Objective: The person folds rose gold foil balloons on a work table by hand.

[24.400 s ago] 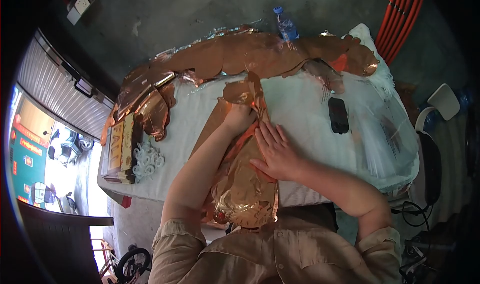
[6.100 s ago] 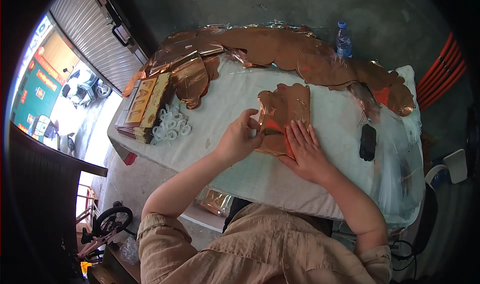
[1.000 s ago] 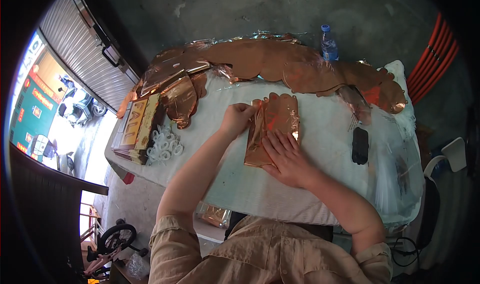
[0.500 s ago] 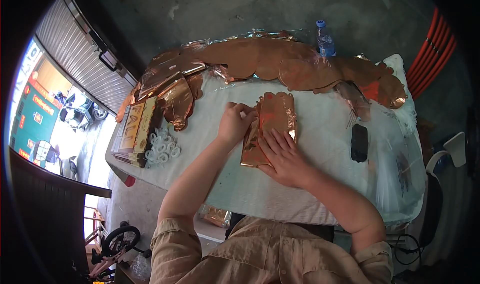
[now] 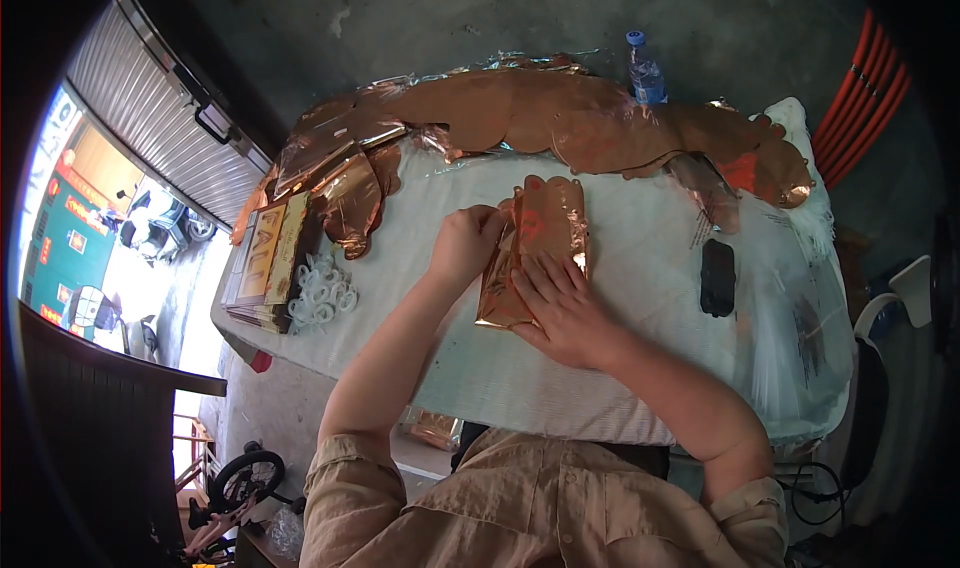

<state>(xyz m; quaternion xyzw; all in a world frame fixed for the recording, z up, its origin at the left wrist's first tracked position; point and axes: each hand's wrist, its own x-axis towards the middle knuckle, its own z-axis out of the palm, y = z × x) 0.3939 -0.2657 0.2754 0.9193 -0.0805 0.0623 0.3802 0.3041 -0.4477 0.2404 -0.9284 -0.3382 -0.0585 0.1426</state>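
Observation:
A folded, shiny copper-coloured foil piece (image 5: 553, 218) with a scalloped far edge lies on the white cloth in front of me. My left hand (image 5: 464, 248) pinches its left edge between thumb and fingers. Across its lower part rests my right hand (image 5: 568, 310), palm down with the fingers stretched out and holding nothing. To the left are a pile of white plastic rings (image 5: 322, 293) and a stack of printed cards or packets (image 5: 268, 258).
Large copper foil sheets (image 5: 490, 108) spread along the far edge, with a water bottle (image 5: 646, 73) behind. A black phone-like object (image 5: 717, 278) and clear plastic bags (image 5: 785, 338) lie on the right. The white-covered table (image 5: 560, 408) ends near my body.
My left hand stays pinched at the foil's left edge and my right hand stays flat on it, both shifting only slightly. The whole view has moved a little.

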